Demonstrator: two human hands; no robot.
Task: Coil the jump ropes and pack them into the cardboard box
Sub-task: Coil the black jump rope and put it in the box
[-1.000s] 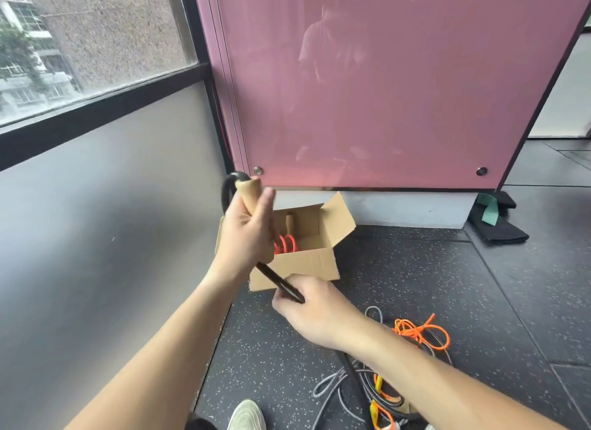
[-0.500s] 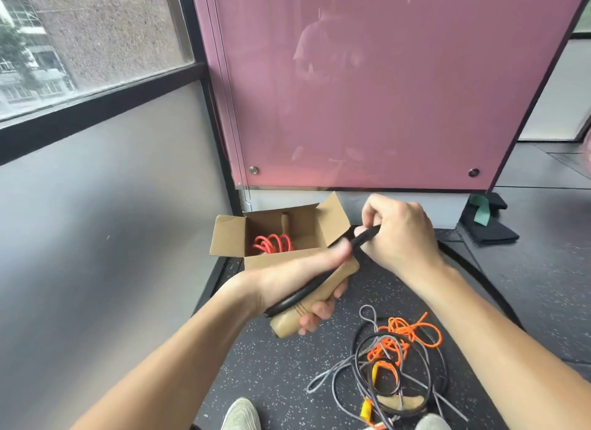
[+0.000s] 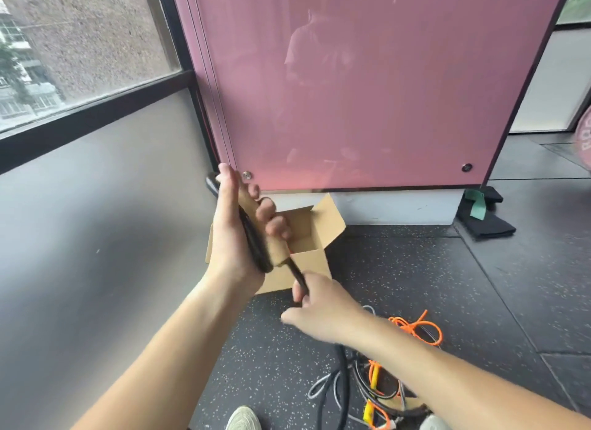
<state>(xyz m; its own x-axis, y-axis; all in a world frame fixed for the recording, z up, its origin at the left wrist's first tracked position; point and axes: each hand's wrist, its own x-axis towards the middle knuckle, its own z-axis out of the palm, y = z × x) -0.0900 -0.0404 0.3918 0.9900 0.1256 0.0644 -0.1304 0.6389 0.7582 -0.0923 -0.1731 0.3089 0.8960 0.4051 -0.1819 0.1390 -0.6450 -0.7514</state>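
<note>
My left hand (image 3: 238,237) grips a wooden jump-rope handle (image 3: 256,224) upright, with black rope (image 3: 252,240) laid along it under the palm. Just below, my right hand (image 3: 316,304) pinches the same black rope where it leaves the handle. Behind both hands an open cardboard box (image 3: 311,263) stands on the floor against the pink panel; my left hand hides most of its inside. A tangle of orange, grey and black jump ropes (image 3: 383,381) lies on the dark floor at the lower right, partly under my right forearm.
A pink panel (image 3: 367,93) rises behind the box, and a grey wall with a window runs along the left. Black and green folded items (image 3: 483,215) lie by the panel's right corner. My shoes (image 3: 243,418) show at the bottom edge.
My left hand has lifted the handle from lying flat in front of the box to upright. My right hand dropped from above the box down along the black rope.
</note>
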